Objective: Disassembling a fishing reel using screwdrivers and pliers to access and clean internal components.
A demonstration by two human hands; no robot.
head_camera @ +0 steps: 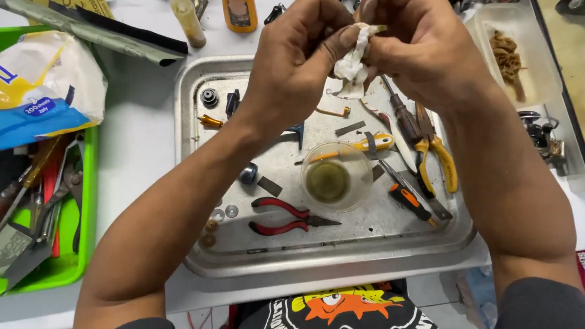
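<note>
Both your hands are raised over the metal tray (pixel 198 158), pinching one small white rag (pixel 353 66) between them: your left hand (pixel 297 53) grips it with thumb and fingers on one side, your right hand (pixel 422 39) closes on the other. It looks as if something small is wrapped inside, held over the tray so drips or loose bits land there; I cannot tell what it is.

Around you, largest first: the white surface (pixel 138 142), then the green bin (pixel 80 202) of old tools at your left with a tissue pack (pixel 19 88) on top. Inside the tray sit a clear cup (pixel 335 176) of murky liquid, yellow-handled pliers (pixel 434 157), red-handled pliers (pixel 283 217), screwdrivers and small washers. Nothing stands between your hands and the tray.
</note>
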